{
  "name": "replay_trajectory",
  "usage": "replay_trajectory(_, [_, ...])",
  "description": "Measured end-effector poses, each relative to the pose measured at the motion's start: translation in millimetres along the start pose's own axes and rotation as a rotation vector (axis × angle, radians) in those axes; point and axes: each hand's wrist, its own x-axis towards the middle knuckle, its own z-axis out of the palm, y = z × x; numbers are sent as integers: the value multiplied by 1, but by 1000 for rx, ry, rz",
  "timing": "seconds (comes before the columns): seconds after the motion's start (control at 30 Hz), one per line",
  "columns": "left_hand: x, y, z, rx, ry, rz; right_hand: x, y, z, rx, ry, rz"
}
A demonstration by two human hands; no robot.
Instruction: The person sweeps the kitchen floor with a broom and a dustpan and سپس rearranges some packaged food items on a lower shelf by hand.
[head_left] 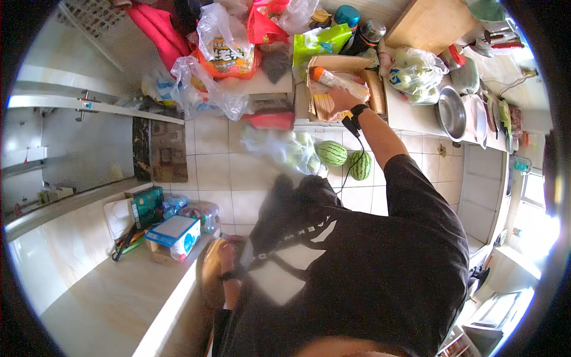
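My right hand reaches into an open cardboard box on the counter, its fingers apart. It is beside a yellow, ribbed packet and below a long clear-wrapped roll with an orange end; whether it touches either is hard to see. My left hand is low at my left side, fingers closed on the edge of a tan, rounded thing whose kind I cannot make out.
Two watermelons and a blurred plastic bag of pale green produce are on the tiled floor. Bags, bottles, a bag of green vegetables and a metal bowl crowd the counter. A blue-white carton stands lower left.
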Motion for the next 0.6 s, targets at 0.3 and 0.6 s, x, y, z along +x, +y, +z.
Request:
replay_trajectory(0.3, [68, -89, -46, 260, -12, -105, -75, -24, 15, -116, 870, -35])
replay_trajectory(0.6, [109, 4, 47, 478, -320, 36, -158, -30, 97, 340, 138, -8])
